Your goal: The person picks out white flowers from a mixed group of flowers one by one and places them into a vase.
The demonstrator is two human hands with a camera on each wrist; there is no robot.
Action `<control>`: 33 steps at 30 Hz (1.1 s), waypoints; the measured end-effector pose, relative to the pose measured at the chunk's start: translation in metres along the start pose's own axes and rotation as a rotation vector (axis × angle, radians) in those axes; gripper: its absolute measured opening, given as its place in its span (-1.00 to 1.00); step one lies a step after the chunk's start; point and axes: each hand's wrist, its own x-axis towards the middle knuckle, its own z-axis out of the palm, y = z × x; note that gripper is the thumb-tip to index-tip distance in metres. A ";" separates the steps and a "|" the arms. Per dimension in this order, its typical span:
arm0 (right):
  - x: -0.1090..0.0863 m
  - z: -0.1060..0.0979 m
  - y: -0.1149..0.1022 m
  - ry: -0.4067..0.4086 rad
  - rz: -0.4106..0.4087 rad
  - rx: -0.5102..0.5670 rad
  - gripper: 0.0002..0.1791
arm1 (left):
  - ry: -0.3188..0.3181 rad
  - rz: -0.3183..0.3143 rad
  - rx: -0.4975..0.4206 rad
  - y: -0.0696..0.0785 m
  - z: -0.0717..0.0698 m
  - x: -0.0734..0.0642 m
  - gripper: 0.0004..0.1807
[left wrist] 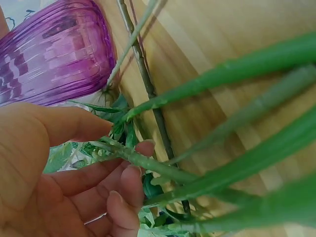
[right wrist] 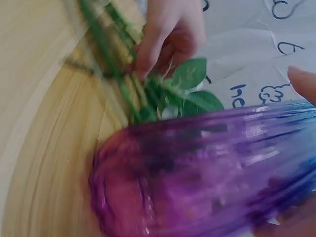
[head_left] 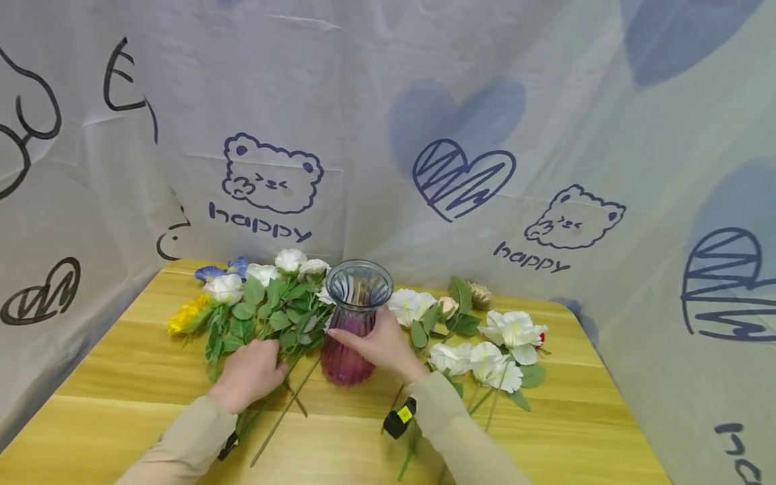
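In the head view, a ribbed glass vase [head_left: 348, 347], blue at the rim and purple-pink below, stands upright mid-table. My right hand [head_left: 388, 343] grips it around the neck, with the thumb across the front. To the left of the vase, my left hand [head_left: 253, 372] is at the stems of a bunch of artificial flowers. The left wrist view has its curled fingers [left wrist: 131, 185] and thumb around a green stem [left wrist: 153, 165], while other stems fan out past them. White roses [head_left: 291, 260], a yellow sunflower [head_left: 189, 315] and a blue flower [head_left: 210, 273] top this bunch.
More artificial flowers lie right of the vase: white blooms [head_left: 512, 333], a pale rose [head_left: 448, 306] and a dried-looking beige head [head_left: 480, 296]. Their stems reach toward the table's front. A printed cloth [head_left: 364, 135] hangs behind the wooden table [head_left: 582, 417].
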 end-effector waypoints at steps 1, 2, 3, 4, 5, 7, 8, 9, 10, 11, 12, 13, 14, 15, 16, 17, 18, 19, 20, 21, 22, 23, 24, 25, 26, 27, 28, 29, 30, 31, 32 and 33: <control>0.003 0.003 0.000 0.005 0.003 0.042 -0.04 | 0.001 -0.001 -0.002 0.000 0.000 0.001 -0.80; 0.006 0.006 0.000 0.017 0.001 0.078 -0.04 | 0.002 -0.004 -0.003 0.000 0.001 0.001 -0.81; 0.008 0.009 0.001 0.034 -0.004 0.105 -0.03 | 0.001 -0.005 -0.005 0.001 0.001 0.002 -0.81; 0.010 0.011 0.001 0.054 -0.014 0.131 -0.03 | -0.001 -0.004 -0.008 0.001 0.001 0.002 -0.82; 0.012 0.013 0.001 0.074 -0.022 0.153 -0.02 | -0.005 -0.006 -0.011 0.001 0.000 0.003 -0.83; 0.015 0.016 0.002 0.108 -0.055 0.182 -0.06 | -0.016 -0.012 -0.019 0.000 0.000 0.003 -0.85; 0.016 0.018 0.002 0.120 -0.074 0.195 -0.10 | -0.022 -0.017 -0.024 0.000 0.000 0.003 -0.86; 0.017 0.019 0.002 0.128 -0.089 0.207 -0.13 | -0.031 -0.022 -0.031 -0.001 -0.001 0.004 -0.87; 0.017 0.019 0.003 0.135 -0.102 0.218 -0.18 | -0.040 -0.025 -0.039 -0.001 -0.001 0.004 -0.88; 0.018 0.019 0.004 0.143 -0.117 0.221 -0.22 | -0.049 -0.029 -0.045 -0.002 -0.001 0.005 -0.89; 0.018 0.019 0.004 0.150 -0.131 0.228 -0.26 | -0.056 -0.028 -0.054 -0.002 -0.001 0.005 -0.90; 0.018 0.019 0.004 0.158 -0.139 0.228 -0.29 | -0.064 -0.028 -0.063 -0.003 -0.002 0.006 -0.90; 0.017 0.018 0.005 0.162 -0.147 0.225 -0.31 | -0.071 -0.028 -0.070 -0.004 -0.003 0.006 -0.90; 0.017 0.017 0.005 0.162 -0.152 0.229 -0.32 | -0.080 -0.029 -0.081 -0.005 -0.004 0.006 -0.89; 0.017 0.016 0.005 0.164 -0.157 0.230 -0.33 | -0.087 -0.028 -0.094 -0.006 -0.005 0.007 -0.88; 0.016 0.014 0.005 0.162 -0.158 0.232 -0.33 | -0.097 -0.032 -0.105 -0.008 -0.006 0.007 -0.87; 0.015 0.012 0.006 0.156 -0.161 0.232 -0.33 | -0.107 -0.038 -0.119 -0.009 -0.008 0.006 -0.87; 0.014 0.010 0.006 0.154 -0.162 0.229 -0.33 | -0.120 -0.045 -0.131 -0.010 -0.010 0.007 -0.87; 0.013 0.006 0.007 0.153 -0.174 0.223 -0.34 | -0.130 -0.047 -0.144 -0.010 -0.012 0.007 -0.88; 0.011 0.003 0.009 0.151 -0.179 0.222 -0.35 | -0.140 -0.052 -0.167 -0.011 -0.013 0.007 -0.88; 0.010 0.001 0.010 0.152 -0.185 0.215 -0.35 | -0.146 -0.050 -0.184 -0.012 -0.014 0.006 -0.88; 0.009 -0.003 0.012 0.152 -0.195 0.210 -0.36 | -0.156 -0.055 -0.200 -0.012 -0.015 0.006 -0.87; 0.009 -0.005 0.015 0.152 -0.210 0.205 -0.37 | -0.164 -0.055 -0.221 -0.012 -0.016 0.006 -0.86; 0.008 -0.008 0.017 0.154 -0.214 0.201 -0.38 | -0.173 -0.053 -0.238 -0.013 -0.016 0.007 -0.86; 0.008 -0.011 0.020 0.153 -0.228 0.194 -0.38 | -0.182 -0.045 -0.254 -0.013 -0.017 0.007 -0.84; 0.008 -0.013 0.022 0.150 -0.229 0.196 -0.38 | -0.196 -0.042 -0.275 -0.013 -0.016 0.008 -0.84; 0.008 -0.014 0.024 0.148 -0.233 0.197 -0.37 | -0.212 -0.036 -0.294 -0.014 -0.017 0.008 -0.83; 0.008 -0.016 0.026 0.147 -0.237 0.195 -0.37 | -0.230 -0.036 -0.318 -0.013 -0.017 0.009 -0.82; 0.008 -0.016 0.028 0.147 -0.228 0.196 -0.37 | -0.247 -0.033 -0.342 -0.013 -0.017 0.009 -0.82; 0.008 -0.017 0.029 0.150 -0.219 0.192 -0.37 | -0.264 -0.030 -0.364 -0.014 -0.017 0.010 -0.81; 0.008 -0.017 0.029 0.150 -0.212 0.196 -0.37 | -0.282 -0.031 -0.392 -0.014 -0.017 0.010 -0.80; 0.008 -0.016 0.029 0.155 -0.193 0.199 -0.38 | -0.297 -0.040 -0.425 -0.014 -0.017 0.011 -0.80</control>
